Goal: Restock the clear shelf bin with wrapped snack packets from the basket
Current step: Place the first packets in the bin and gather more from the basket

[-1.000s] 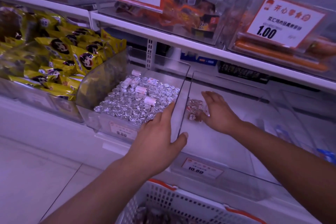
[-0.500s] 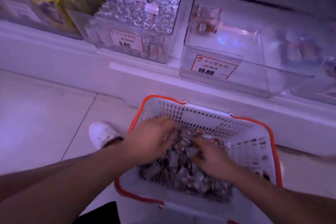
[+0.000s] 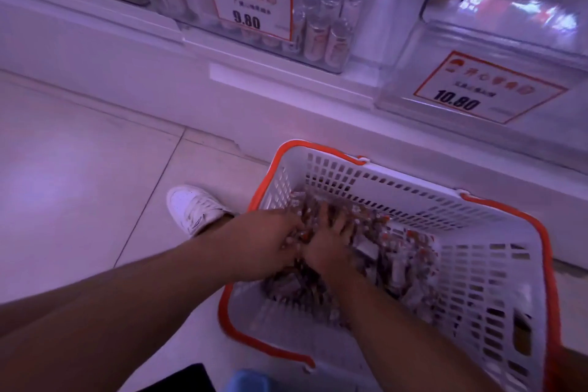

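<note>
**Head view: both hands buried in the basket's packets**

Head view, lower centre: the left hand [image 3: 270, 240] is seen curled into the heap of snack packets [image 3: 391, 251], gripping some. Touching it on the right, the right hand [image 3: 327, 242] is pressed into the same heap with fingers spread; whether anything is gripped cannot be told. The packets are held in the white basket [image 3: 477, 280] with an orange rim, lower right. The clear bin [image 3: 496, 51], tagged 10.80, is seen at upper right.
</note>
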Motion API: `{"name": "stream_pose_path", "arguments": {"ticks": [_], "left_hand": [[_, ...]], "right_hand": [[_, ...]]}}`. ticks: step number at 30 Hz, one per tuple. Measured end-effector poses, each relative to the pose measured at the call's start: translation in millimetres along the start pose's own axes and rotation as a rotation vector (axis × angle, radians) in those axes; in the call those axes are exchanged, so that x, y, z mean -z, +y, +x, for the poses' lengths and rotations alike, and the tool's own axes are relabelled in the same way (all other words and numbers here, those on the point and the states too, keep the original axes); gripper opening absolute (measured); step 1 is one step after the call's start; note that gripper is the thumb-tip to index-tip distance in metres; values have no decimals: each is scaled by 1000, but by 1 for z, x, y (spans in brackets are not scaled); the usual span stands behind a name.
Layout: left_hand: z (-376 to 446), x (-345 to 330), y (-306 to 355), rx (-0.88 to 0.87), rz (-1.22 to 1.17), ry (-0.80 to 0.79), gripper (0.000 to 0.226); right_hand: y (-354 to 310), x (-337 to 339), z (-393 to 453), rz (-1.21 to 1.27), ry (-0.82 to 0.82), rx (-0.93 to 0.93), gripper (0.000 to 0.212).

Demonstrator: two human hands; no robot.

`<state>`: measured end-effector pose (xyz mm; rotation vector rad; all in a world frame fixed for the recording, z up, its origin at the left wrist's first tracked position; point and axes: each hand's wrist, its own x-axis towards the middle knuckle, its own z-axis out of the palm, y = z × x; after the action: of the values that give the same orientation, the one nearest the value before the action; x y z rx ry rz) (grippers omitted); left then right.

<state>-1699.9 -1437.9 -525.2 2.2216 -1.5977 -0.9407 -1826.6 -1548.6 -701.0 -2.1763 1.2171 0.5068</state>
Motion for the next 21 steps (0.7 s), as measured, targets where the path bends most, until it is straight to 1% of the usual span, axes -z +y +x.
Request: {"name": "stream_pose_path", "arguments": {"ticks": [2,4,6,9,12,13,14,16,18,19,20,21], "left_hand": [[-1,-1,-7,16,10,-13,31],[-2,-2,-11,16,-5,2,30],[-3,0,-14,25,-25,23,30],[-2,3,-12,57,-41,4,36],[2,7,-7,72,-52,14,41],[2,7,-5,77,-50,16,41],[2,8,-4,80,-48,17,41],[1,7,-1,81,-42,15,40],[-1,6,2,87,-34,4,39],[-1,5,4,91,-29,-3,39],[-2,5,5,92,-25,-8,39],[-2,4,5,89,-24,-7,39]], "right_hand": [[6,4,16,-155,-42,115,114],[7,12,26,-215,-87,164,106],[4,18,23,-246,-50,229,91],[14,22,7,-277,87,374,62],[39,25,-6,-256,95,472,35],[50,27,-8,-198,100,467,28],[60,29,-10,-110,116,423,23],[80,36,-13,47,128,270,22],[90,37,-13,81,114,148,21],[89,36,-11,85,111,128,23],[85,34,-7,98,109,123,30],[77,32,-4,126,104,118,42]]}}
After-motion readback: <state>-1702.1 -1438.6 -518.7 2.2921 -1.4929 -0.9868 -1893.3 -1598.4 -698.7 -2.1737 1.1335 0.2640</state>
